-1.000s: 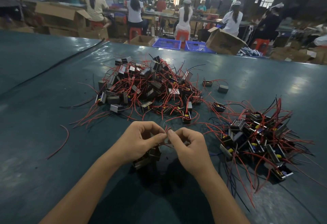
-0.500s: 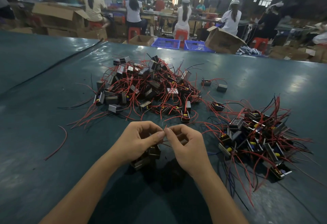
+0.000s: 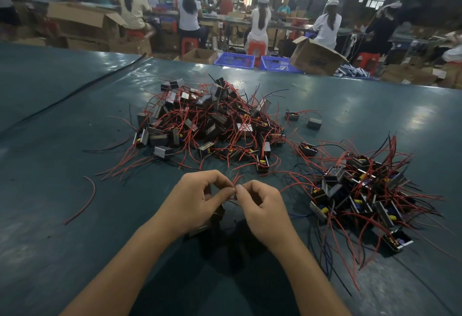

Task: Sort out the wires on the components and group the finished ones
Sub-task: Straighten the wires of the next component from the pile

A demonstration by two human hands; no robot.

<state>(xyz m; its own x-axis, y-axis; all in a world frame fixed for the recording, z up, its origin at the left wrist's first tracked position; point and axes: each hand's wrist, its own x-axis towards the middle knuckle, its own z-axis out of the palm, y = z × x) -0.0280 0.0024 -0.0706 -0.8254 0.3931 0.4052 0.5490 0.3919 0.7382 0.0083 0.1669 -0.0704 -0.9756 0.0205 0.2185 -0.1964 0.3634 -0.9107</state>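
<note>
Left hand (image 3: 197,200), right hand (image 3: 262,209): both pinching red wire ends (image 3: 236,182), fingertips meeting. Part (image 3: 207,227) tucked under left palm. Grip near tips, twist evenly, avoid snags. Then onto right pile (image 3: 362,190), likely finished; far pile (image 3: 212,120) waiting.

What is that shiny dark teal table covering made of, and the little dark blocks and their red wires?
The dark teal table cover looks like glossy vinyl or rubber sheet: soft light reflections and ripples. The small dark blocks seem metal-cased, judging by their dull grey sheen. The thin red wires look plastic-coated: smooth, evenly coloured and bending freely.
</note>
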